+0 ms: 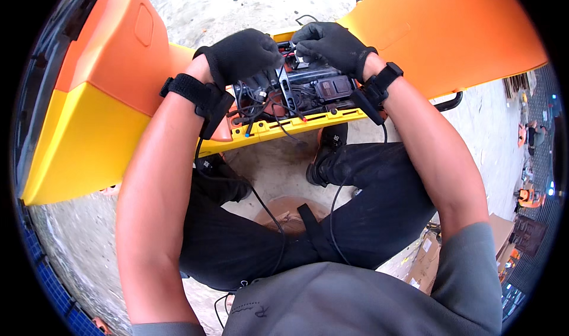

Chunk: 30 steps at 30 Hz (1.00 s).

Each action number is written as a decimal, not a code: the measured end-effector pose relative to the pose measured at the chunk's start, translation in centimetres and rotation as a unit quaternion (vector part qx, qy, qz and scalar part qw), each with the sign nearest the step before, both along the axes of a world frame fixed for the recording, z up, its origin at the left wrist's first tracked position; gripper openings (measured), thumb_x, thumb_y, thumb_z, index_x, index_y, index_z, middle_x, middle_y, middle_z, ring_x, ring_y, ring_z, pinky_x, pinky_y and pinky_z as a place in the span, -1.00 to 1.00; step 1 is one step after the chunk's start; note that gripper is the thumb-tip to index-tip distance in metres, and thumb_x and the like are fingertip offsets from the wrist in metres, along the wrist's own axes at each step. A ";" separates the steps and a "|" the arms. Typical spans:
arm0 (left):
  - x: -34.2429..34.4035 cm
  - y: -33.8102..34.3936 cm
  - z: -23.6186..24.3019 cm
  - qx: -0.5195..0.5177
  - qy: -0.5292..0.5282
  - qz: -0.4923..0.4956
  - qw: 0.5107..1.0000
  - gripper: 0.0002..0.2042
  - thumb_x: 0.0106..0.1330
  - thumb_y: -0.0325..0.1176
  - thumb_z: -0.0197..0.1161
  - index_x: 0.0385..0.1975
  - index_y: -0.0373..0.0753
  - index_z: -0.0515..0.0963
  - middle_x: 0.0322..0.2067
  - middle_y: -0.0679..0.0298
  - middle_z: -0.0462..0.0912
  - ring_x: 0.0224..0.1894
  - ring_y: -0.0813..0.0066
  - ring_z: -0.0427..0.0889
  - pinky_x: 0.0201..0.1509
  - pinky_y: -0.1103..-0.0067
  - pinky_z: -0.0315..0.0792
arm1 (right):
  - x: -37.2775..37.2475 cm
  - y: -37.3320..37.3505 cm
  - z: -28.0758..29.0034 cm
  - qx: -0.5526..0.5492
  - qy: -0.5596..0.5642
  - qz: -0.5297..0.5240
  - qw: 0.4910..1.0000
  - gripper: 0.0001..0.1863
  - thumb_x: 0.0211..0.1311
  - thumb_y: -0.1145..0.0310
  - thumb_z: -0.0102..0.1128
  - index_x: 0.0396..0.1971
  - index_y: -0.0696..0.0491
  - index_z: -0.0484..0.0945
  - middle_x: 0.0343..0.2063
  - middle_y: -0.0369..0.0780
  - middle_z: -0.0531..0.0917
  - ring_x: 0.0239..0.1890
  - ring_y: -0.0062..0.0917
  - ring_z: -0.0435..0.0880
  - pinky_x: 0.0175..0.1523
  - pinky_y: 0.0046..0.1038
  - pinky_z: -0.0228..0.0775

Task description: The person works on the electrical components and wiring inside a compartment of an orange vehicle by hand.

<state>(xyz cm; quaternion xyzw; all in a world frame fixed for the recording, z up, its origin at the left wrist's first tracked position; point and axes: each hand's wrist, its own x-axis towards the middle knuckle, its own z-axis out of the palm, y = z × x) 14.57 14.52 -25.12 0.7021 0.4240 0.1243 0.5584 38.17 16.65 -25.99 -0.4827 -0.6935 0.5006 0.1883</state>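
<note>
My left hand point(243, 54) and my right hand point(320, 45), both in black gloves, are raised over an open compartment point(252, 131) with a yellow rim. Both have curled fingers, close together near thin wires. My right fingers pinch at a small pale piece among the wires, too small to name; what my left fingers hold is hidden. Below them lie a black boxy module point(333, 88), a silver bracket point(287, 93), loose black cables point(261, 102) and small coloured connectors.
An orange-and-yellow body section point(118, 45) rises at left, an orange panel point(432, 25) at right. My legs straddle the floor point(267, 164) below the compartment. At far right are cardboard point(424, 259), a distant person point(536, 136) and more orange equipment point(527, 198).
</note>
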 end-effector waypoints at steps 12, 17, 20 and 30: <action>-0.6 -0.4 1.0 0.034 -0.031 0.016 0.999 -0.82 0.32 -0.39 0.17 -0.26 -0.38 0.61 -0.39 0.22 0.69 -0.34 0.55 0.64 -0.20 0.60 0.56 | -3.9 1.3 -0.8 -0.055 0.012 0.107 0.993 -0.82 0.22 0.35 0.21 -0.25 0.09 0.65 -0.44 -0.26 0.68 -0.42 -0.60 0.64 -0.30 -0.54 0.58; 0.0 -0.7 0.4 0.014 -0.120 0.069 0.990 -0.84 0.19 -0.44 0.20 -0.31 -0.36 0.65 -0.44 0.20 0.70 -0.44 0.57 0.63 -0.33 0.59 0.54 | -2.7 2.3 -1.3 -0.104 0.044 0.137 0.984 -0.75 0.29 0.42 0.13 -0.06 0.06 0.61 -0.23 -0.18 0.69 -0.23 -0.52 0.68 -0.21 -0.47 0.65; 0.6 -1.3 0.4 0.022 -0.131 0.109 0.985 -0.84 0.18 -0.44 0.19 -0.31 -0.34 0.65 -0.50 0.22 0.68 -0.48 0.57 0.62 -0.35 0.59 0.52 | -2.4 1.5 -0.8 -0.131 0.081 0.118 0.981 -0.72 0.25 0.42 0.16 -0.04 0.06 0.61 -0.21 -0.21 0.70 -0.22 -0.55 0.67 -0.16 -0.49 0.61; 1.4 -1.0 0.1 0.225 -0.043 0.037 0.973 -0.86 0.18 -0.42 0.22 -0.36 -0.34 0.64 -0.60 0.25 0.63 -0.59 0.57 0.58 -0.44 0.58 0.47 | -0.2 -1.1 -1.9 0.009 0.039 0.217 0.975 -0.67 0.23 0.33 0.23 -0.02 0.07 0.58 -0.20 -0.26 0.69 -0.19 -0.59 0.64 -0.03 -0.50 0.46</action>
